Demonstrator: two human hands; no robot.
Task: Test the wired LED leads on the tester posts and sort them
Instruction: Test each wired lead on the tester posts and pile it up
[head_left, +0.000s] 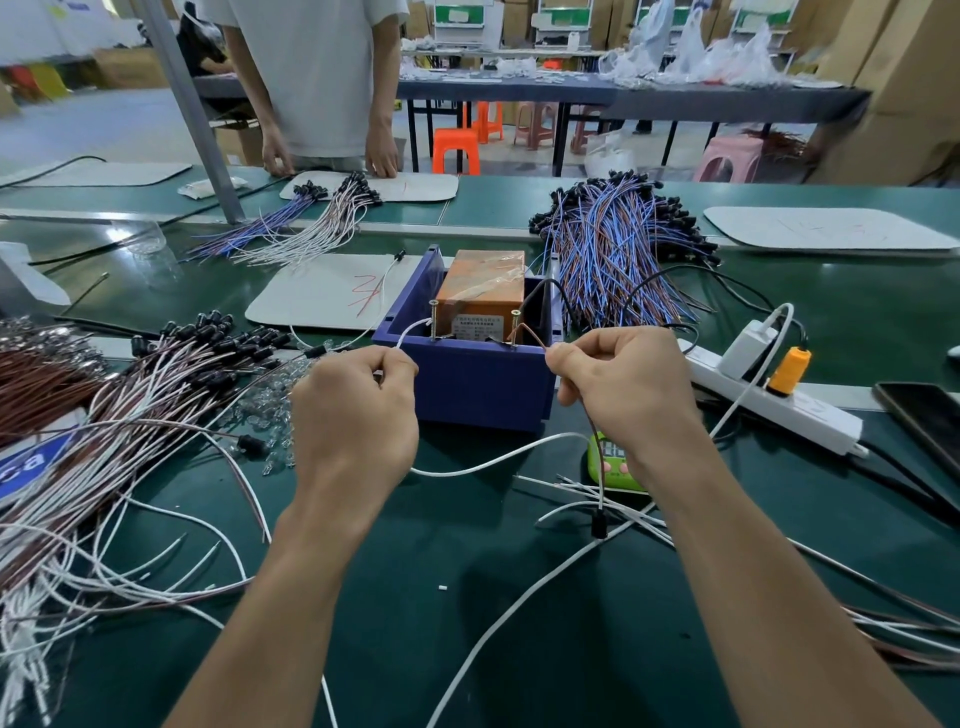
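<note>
One LED nearest, mid-table, below the right wrist, wires running up to both hands. Left hand pinching the white lead tight; right hand pinching the brown lead likewise. Bare tips at the left post and right post, on the near rim of the box. White-brown pile at the left edge; blue pile toward the far edge.

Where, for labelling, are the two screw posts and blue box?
left brass screw post (433, 319), head view, shank
right brass screw post (515, 327), head view, shank
blue plastic box (483, 384), head view, front wall
</note>
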